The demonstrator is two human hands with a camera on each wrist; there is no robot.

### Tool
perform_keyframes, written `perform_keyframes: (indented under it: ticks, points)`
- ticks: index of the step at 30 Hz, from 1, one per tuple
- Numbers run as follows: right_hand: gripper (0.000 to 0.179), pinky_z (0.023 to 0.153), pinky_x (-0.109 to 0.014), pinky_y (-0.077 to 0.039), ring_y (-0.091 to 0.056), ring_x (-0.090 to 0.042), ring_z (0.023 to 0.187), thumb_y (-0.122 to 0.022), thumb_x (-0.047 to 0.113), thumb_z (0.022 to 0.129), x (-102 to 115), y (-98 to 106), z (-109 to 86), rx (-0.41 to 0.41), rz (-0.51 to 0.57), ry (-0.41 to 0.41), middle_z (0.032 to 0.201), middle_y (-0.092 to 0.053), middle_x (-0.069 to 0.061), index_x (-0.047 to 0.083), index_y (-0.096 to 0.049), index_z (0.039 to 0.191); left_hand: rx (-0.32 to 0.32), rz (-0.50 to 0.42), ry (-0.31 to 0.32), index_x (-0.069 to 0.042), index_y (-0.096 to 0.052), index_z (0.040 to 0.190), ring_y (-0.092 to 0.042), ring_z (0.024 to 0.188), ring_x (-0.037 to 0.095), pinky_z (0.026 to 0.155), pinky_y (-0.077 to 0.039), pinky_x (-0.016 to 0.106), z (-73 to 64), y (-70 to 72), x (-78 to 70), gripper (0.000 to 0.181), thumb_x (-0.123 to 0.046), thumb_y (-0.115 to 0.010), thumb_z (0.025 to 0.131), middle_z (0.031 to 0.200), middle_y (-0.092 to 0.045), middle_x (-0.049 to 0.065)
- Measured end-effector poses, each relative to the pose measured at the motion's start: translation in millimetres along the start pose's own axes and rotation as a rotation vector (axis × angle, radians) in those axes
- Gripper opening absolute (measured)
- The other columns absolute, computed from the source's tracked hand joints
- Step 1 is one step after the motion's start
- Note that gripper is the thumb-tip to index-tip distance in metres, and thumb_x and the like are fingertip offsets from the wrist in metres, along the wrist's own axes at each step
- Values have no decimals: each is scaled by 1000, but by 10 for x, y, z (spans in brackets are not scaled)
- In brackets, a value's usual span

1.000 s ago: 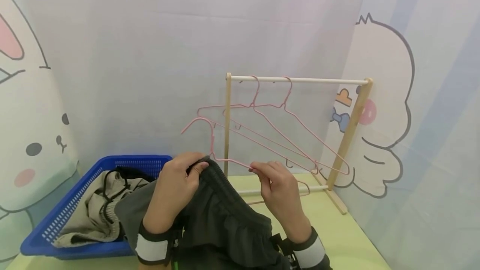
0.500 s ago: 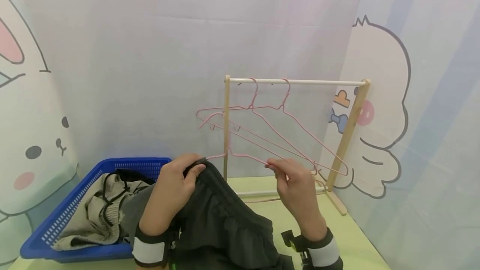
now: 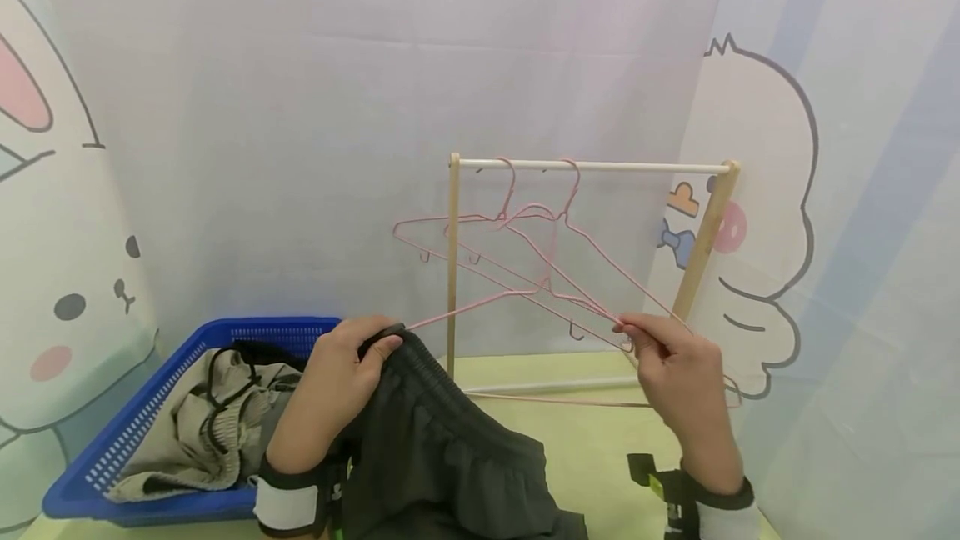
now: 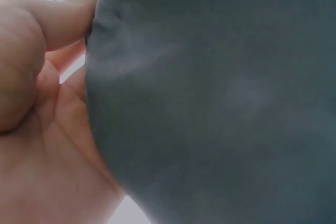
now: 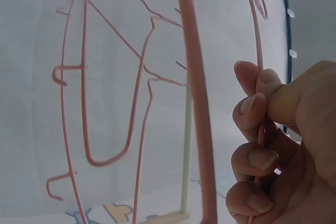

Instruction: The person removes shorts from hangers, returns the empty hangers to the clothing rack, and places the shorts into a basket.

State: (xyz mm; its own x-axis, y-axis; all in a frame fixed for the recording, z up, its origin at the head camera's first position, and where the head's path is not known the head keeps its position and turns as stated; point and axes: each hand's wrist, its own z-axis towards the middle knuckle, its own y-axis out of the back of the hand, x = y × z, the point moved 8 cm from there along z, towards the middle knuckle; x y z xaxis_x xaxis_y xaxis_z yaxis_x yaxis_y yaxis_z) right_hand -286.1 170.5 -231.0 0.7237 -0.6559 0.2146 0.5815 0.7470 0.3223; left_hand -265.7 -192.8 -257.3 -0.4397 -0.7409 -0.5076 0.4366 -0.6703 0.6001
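Dark grey shorts (image 3: 457, 448) with a gathered elastic waistband hang from my left hand (image 3: 337, 382), which pinches one end of the waistband between thumb and fingers. A pink wire hanger (image 3: 480, 304) runs from that end of the waistband over to my right hand (image 3: 678, 382). My right thumb and fingers grip its sloping arm, and in the right wrist view the fingers curl round the wire (image 5: 260, 129). The hanger's left end is hidden at the waistband and left fingers. In the left wrist view the grey cloth (image 4: 210, 98) fills most of the picture.
A blue basket (image 3: 165, 382) with beige drawstring shorts (image 3: 195, 432) stands at the left. Behind the hands is a small rack with a white top bar (image 3: 637, 167) and wooden posts (image 3: 453, 290). Two pink hangers (image 3: 600, 248) hang on it. The tabletop (image 3: 592, 440) is pale green.
My right hand has moved right with the hanger, so more of its left arm shows out of the waistband. My left hand keeps its pinch on the shorts, shifting slightly left.
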Motion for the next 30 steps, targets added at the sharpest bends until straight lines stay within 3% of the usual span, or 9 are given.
perform_keyframes:
  ticks: [6, 10, 15, 17, 23, 30]
  points:
    - [17, 42, -15, -27, -41, 4, 53, -74, -7, 90, -184, 203, -13, 12, -51, -67, 85, -78, -8, 4, -82, 100, 67, -7, 45, -12, -73, 125, -68, 108, 32, 88, -56, 52, -12, -24, 76, 24, -19, -64, 104, 120, -72, 11]
    - [17, 39, -17, -25, -38, 4, 48, -73, -4, 92, -348, 330, -56, 31, -58, -158, 85, -77, -7, 5, -82, 104, 87, 1, 71, -12, -72, 128, -68, 110, 34, 89, -57, 53, -26, 0, 144, 26, -20, -63, 105, 122, -72, 12]
    - [16, 37, -22, -26, -34, -2, 43, -70, 7, 99, -553, 503, -122, 80, -119, -301, 81, -66, 20, 8, -81, 110, 65, 29, 72, -10, -73, 125, -70, 106, 34, 86, -58, 52, -42, 67, 186, 25, -19, -63, 104, 120, -73, 14]
    - [16, 36, -24, -25, -31, -4, 41, -69, 10, 100, -604, 555, -144, 97, -136, -333, 79, -62, 24, 8, -80, 112, 53, 38, 66, -9, -73, 124, -70, 104, 34, 84, -58, 52, -47, 90, 184, 24, -17, -64, 104, 118, -73, 15]
    - [17, 39, -24, -26, -32, -6, 44, -67, 14, 102, -625, 624, -157, 86, -153, -354, 70, -60, 6, 8, -80, 111, 63, 32, 60, -10, -74, 122, -71, 100, 32, 81, -58, 49, -45, 73, 158, 22, -17, -65, 103, 116, -73, 14]
    - [16, 38, -23, -25, -35, -4, 43, -68, 14, 101, -617, 710, -146, 2, -192, -398, 70, -59, 10, 11, -82, 110, 120, 6, 62, -14, -76, 119, -70, 89, 20, 74, -56, 39, -34, -69, 59, 19, -19, -66, 103, 109, -75, 6]
